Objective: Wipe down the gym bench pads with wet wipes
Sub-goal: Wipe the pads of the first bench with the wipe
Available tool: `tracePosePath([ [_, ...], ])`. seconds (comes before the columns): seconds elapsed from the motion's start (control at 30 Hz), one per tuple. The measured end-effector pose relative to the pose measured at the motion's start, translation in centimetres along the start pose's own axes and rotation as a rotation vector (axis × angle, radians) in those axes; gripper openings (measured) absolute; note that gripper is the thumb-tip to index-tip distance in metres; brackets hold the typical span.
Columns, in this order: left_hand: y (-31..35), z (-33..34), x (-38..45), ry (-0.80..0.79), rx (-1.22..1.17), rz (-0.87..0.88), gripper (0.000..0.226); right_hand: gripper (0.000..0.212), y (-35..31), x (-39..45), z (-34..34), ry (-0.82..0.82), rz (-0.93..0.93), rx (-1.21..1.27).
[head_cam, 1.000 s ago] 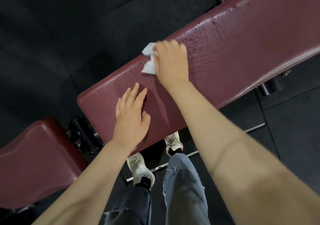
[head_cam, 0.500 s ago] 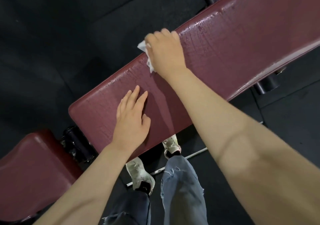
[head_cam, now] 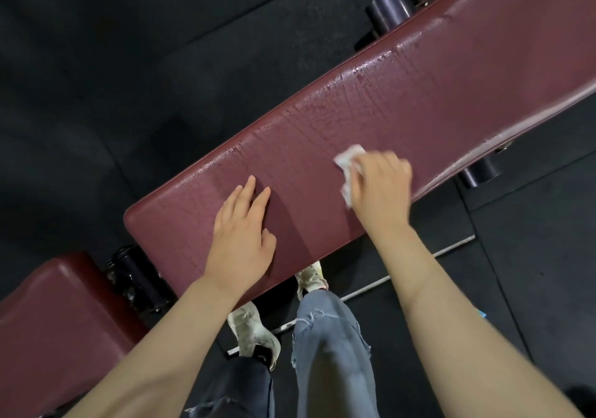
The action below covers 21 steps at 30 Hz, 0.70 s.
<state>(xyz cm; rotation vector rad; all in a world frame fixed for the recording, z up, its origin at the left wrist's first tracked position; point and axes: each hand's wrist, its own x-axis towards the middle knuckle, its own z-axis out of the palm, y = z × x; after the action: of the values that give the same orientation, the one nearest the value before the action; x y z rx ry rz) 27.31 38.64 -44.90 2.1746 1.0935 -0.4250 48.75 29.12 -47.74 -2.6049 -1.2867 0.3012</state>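
Note:
A long maroon bench pad [head_cam: 403, 101] runs from lower left to upper right, its cracked surface shiny with wet streaks along the far edge. My right hand [head_cam: 380, 188] presses a crumpled white wet wipe [head_cam: 346, 167] onto the pad near its near edge; the wipe sticks out at the hand's left side. My left hand [head_cam: 243, 237] lies flat on the pad's lower end with the fingers straight, holding nothing. A second maroon seat pad [head_cam: 54, 324] sits at the lower left.
Black rubber floor mats surround the bench. Dark frame rollers show at the top [head_cam: 388, 8], under the pad's right side [head_cam: 480, 172] and between the two pads [head_cam: 135, 275]. My legs and white shoes [head_cam: 254, 330] stand under the pad's near edge, beside a metal floor bar [head_cam: 419, 266].
My right hand has drawn the wipe from the pad's far edge across to its near edge. The left hand has stayed flat on the pad.

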Motion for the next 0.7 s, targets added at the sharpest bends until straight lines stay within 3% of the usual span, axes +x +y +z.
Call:
tracePosePath([
  [0.1, 0.0, 0.0, 0.1, 0.004, 0.018, -0.006, 0.069, 0.029, -4.9, 10.4, 1.7, -0.03, -0.172, -0.083],
  [0.23, 0.1, -0.2, 0.2, -0.018, 0.045, -0.009, 0.068, 0.019, -6.5, 15.3, 2.5, -0.058, -0.172, -0.144],
  [0.37, 0.3, -0.8, 0.4, -0.031, 0.055, -0.014, 0.067, 0.011, -2.8, 9.3, 1.8, 0.037, -0.072, -0.128],
  [0.47, 0.4, -1.5, 0.5, -0.06, 0.082, -0.015, 0.066, 0.012, 1.2, 2.7, 0.3, 0.024, 0.129, -0.102],
  [0.7, 1.8, -5.6, -0.3, -0.112, 0.113, -0.041, 0.064, 0.015, 5.7, -4.9, -3.9, -0.225, 0.313, -0.139],
])
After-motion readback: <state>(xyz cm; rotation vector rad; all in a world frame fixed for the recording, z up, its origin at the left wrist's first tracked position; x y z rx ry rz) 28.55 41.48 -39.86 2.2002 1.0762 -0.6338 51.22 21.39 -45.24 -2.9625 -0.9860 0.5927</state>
